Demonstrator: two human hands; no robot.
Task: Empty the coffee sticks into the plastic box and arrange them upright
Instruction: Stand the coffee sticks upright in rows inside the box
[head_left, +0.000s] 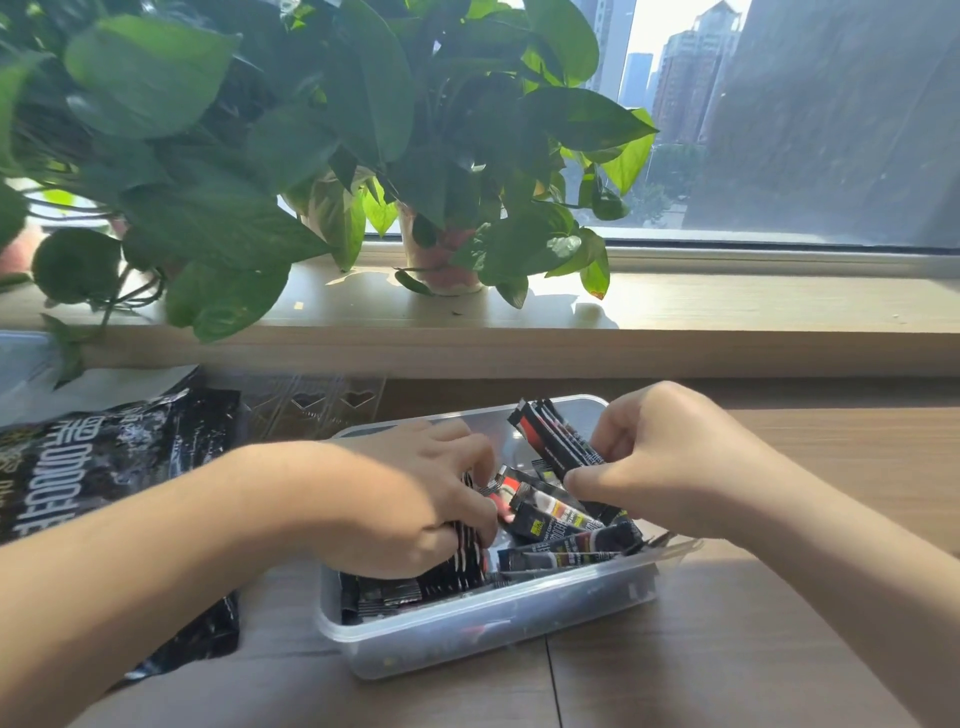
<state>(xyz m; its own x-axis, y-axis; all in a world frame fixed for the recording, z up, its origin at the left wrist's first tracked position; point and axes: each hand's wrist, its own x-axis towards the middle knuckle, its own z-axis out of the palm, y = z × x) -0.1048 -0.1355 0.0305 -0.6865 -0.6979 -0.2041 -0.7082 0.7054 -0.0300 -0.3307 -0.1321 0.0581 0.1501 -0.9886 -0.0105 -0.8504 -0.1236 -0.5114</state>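
Observation:
A clear plastic box (467, 631) stands on the wooden table in front of me. Several black coffee sticks (561, 551) lie loose and crossed inside it. My left hand (410, 499) is inside the box's left half, fingers closed on a stack of black sticks (462, 564) packed side by side. My right hand (670, 462) is over the right half, gripping a small bundle of sticks (556, 441) that tilts up toward the box's far rim.
A black, crumpled coffee bag (104, 467) lies flat on the table to the left of the box. A clear lid with heart cut-outs (322, 402) rests behind it. Leafy potted plants (441, 260) stand on the window sill beyond.

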